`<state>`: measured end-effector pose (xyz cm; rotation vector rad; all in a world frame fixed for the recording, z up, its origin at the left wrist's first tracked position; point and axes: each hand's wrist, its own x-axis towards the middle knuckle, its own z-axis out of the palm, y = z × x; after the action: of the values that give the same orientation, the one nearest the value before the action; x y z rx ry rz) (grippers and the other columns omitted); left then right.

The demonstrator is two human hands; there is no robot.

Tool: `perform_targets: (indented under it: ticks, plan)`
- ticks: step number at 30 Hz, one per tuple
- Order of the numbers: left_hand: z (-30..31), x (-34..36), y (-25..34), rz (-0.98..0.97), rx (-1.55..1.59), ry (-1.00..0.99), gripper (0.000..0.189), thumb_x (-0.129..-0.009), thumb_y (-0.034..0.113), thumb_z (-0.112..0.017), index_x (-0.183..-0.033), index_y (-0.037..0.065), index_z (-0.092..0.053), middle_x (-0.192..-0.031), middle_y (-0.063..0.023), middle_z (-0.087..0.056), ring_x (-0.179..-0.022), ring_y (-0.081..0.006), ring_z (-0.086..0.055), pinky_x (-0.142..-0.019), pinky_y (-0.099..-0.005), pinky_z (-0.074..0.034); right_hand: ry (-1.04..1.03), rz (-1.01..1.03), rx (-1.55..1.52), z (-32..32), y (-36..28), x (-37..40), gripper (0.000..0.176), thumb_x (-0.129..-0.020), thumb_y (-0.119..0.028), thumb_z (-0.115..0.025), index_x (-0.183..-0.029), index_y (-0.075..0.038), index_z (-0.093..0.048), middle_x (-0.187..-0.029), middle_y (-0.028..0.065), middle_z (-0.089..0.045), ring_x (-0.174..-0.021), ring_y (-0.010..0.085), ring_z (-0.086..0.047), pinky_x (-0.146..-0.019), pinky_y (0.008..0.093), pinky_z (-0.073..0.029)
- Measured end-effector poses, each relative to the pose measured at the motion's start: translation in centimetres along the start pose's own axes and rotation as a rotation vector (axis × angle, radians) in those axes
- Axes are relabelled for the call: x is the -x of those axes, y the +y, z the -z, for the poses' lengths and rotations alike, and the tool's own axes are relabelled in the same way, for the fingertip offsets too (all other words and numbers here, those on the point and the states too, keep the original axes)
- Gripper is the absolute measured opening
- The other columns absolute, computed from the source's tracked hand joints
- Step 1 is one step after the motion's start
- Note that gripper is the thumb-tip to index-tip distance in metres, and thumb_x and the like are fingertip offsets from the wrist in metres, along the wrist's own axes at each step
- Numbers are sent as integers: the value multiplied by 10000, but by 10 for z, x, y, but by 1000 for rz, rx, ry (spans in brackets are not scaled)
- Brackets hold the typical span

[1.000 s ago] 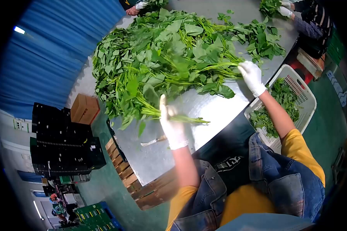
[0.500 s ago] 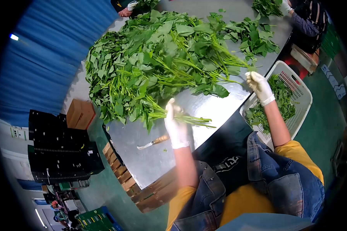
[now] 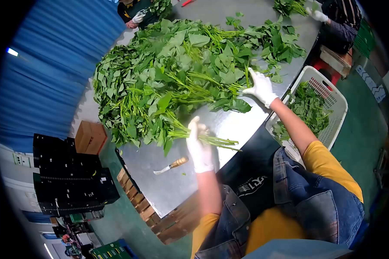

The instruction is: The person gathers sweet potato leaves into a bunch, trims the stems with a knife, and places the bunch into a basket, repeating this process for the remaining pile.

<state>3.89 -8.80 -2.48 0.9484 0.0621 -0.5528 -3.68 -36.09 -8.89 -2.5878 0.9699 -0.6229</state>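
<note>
My left hand [image 3: 199,144], in a white glove, is closed around a bunch of green stems [image 3: 220,141] whose cut ends point right and whose leaves lie toward the pile. My gloved right hand [image 3: 261,88] has its fingers apart at the right edge of the leafy pile [image 3: 160,77], beside some stems; no stem shows held in it. The big heap of leafy greens covers much of the metal table [image 3: 160,185]. Below and left of my left hand, a knife [image 3: 172,165] with a wooden handle lies on the metal.
A white basket [image 3: 339,112] with greens stands at the table's right side. Two other people's gloved hands [image 3: 317,15] [image 3: 138,18] hold greens across the table. Black crates [image 3: 69,172] and a cardboard box [image 3: 90,137] are at the left.
My right hand has moved left from near the basket to the pile, and its fingers have opened. My left hand still holds the bunch. The view has shifted slightly.
</note>
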Motion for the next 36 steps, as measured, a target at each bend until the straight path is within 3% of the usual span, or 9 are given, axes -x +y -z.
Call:
perform_targets:
  ticks: [3,6,10,12,15,19,25,30,36]
  plan:
    - [3,5,2,-49,-43,8,227,-942,195,-534,-1111,48,-572,-739,1,-520,-659,-96,-479,-619,-227,-407,-40,-138,-60,-34,15,-17,690,-708,-241,-728,-1328,-70,-475,-946,124,-633,-886,268,-613,-839,363,-460]
    - [13,6,5,-72,-46,18,238,-943,198,-531,-1118,42,-570,-746,0,-512,-664,-93,-469,-623,-235,-406,227,-246,-899,-29,50,-6,330,-763,-75,-631,-1089,-29,-655,-884,44,-624,-836,129,-578,-785,248,-457]
    - [18,6,6,-48,5,76,243,-943,199,-529,-1127,42,-561,-758,-3,-516,-669,-91,-468,-623,-226,-406,480,69,-290,40,111,58,300,-820,-17,-609,-1120,-11,-626,-1014,53,-608,-947,139,-573,-854,254,-437]
    - [15,5,6,-33,-5,91,234,-948,201,-522,-1119,45,-554,-762,-3,-516,-672,-86,-464,-626,-225,-410,582,-320,-665,47,155,89,323,-786,-5,-615,-1109,-12,-627,-1074,103,-633,-972,177,-600,-872,271,-456]
    - [4,4,1,13,-11,67,227,-954,203,-515,-1111,41,-544,-761,-3,-512,-675,-85,-463,-628,-222,-409,263,-668,283,68,223,131,394,-773,-180,-659,-1145,-56,-623,-1095,144,-629,-997,300,-611,-866,402,-481]
    - [-17,11,-9,15,9,-1,226,-953,200,-516,-1106,35,-535,-760,-10,-513,-670,-85,-464,-624,-219,-407,525,-262,327,70,181,103,418,-763,-189,-648,-1171,-112,-603,-1099,135,-629,-976,314,-608,-841,422,-488]
    - [-19,18,-7,31,7,33,189,-931,167,-542,-1057,25,-551,-743,-25,-518,-630,-89,-463,-613,-229,-424,316,222,100,16,87,-12,224,-792,-88,-574,-986,-94,-686,-936,110,-653,-887,284,-608,-794,398,-442]
    - [9,11,-4,-37,24,54,205,-918,166,-549,-1072,32,-563,-732,-24,-515,-625,-100,-466,-602,-244,-434,-43,155,652,-22,95,-70,173,-735,-64,-562,-839,-106,-694,-832,97,-627,-853,274,-592,-746,416,-420]
    - [-1,12,-5,-29,-40,111,223,-924,180,-543,-1088,31,-569,-735,-23,-520,-624,-102,-466,-601,-258,-440,200,-129,-621,31,98,-67,175,-846,-180,-615,-901,-22,-668,-811,57,-643,-747,193,-598,-657,330,-453]
